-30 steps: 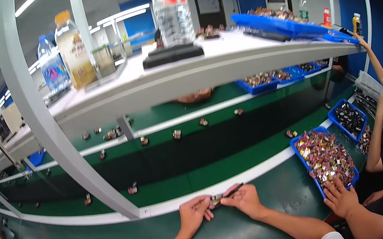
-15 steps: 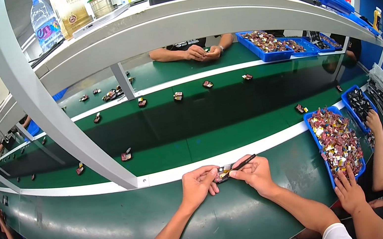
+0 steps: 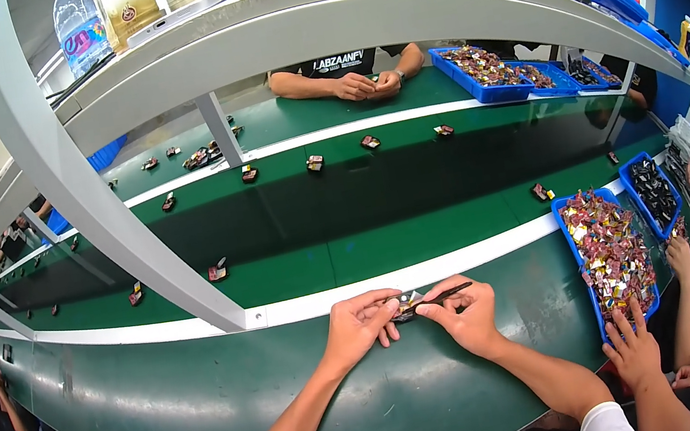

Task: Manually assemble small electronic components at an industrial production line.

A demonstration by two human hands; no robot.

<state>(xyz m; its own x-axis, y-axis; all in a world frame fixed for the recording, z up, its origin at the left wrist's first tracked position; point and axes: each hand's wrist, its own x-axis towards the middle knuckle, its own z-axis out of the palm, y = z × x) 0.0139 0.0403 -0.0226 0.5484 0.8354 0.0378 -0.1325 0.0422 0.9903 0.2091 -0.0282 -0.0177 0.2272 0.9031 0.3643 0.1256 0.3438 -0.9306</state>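
Above the green bench (image 3: 238,395), my left hand (image 3: 362,321) pinches a small dark part (image 3: 404,305) with a pale, shiny piece on it, between thumb and fingers. My right hand (image 3: 466,315) grips a slim black tool (image 3: 452,292), like a pen or tweezers, lying nearly level. Its tip end meets the small part, and both hands are close together there. The fingers cover much of the part, so its exact kind does not show.
On the right stand a blue tray (image 3: 590,289) heaped with small red-and-yellow parts and another blue tray (image 3: 674,195) of black pieces. A co-worker's hand (image 3: 633,350) touches the heaped tray. Beyond a white rail (image 3: 495,249), several small parts lie on a green belt (image 3: 351,255). A white post (image 3: 114,207) rises at left.
The black tool has tipped flatter in my right hand, and the pale piece stands out more. Parts on the near belt have shifted slightly left. At far right, a co-worker's raised hand has come down.
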